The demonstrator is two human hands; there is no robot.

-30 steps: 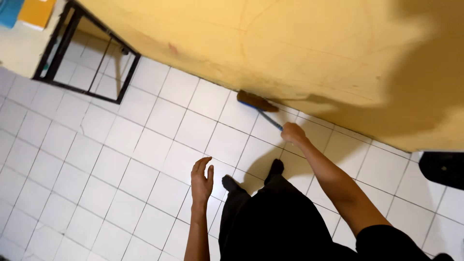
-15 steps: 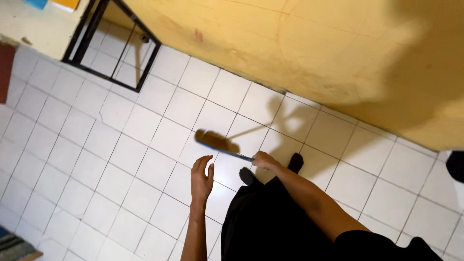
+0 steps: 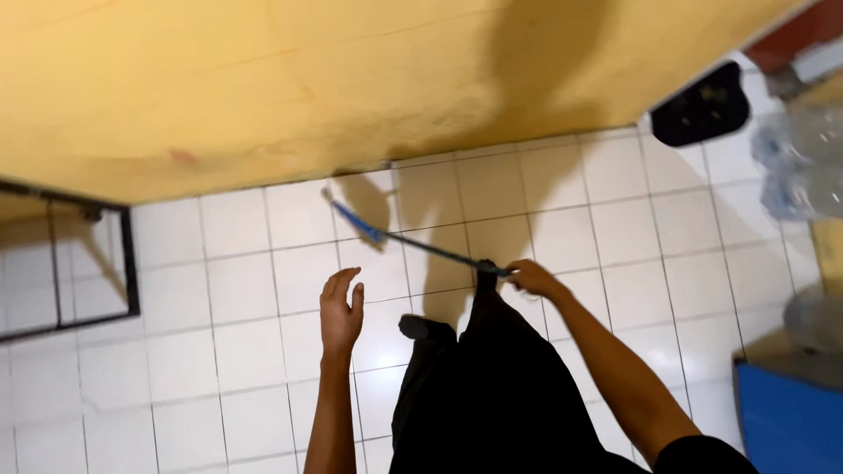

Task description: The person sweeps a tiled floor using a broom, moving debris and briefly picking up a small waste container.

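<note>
My right hand (image 3: 533, 278) grips the end of a thin dark handle of a broom (image 3: 386, 235), whose blue neck and head reach to the floor near the foot of the yellow wall (image 3: 307, 79). My left hand (image 3: 340, 309) hangs free over the white floor tiles (image 3: 237, 290), fingers apart and holding nothing. Below the hands I see my dark trousers (image 3: 492, 386) and one dark shoe (image 3: 417, 327).
A black metal frame (image 3: 130, 263) stands at the left against the wall. A black object (image 3: 702, 110) lies at the upper right beside clear plastic bottles (image 3: 803, 167). A blue container (image 3: 786, 417) sits at the lower right.
The view has swung, so the wall now fills the top. The broom head moved from the tiles near my left hand out toward the wall base. My left hand stayed open.
</note>
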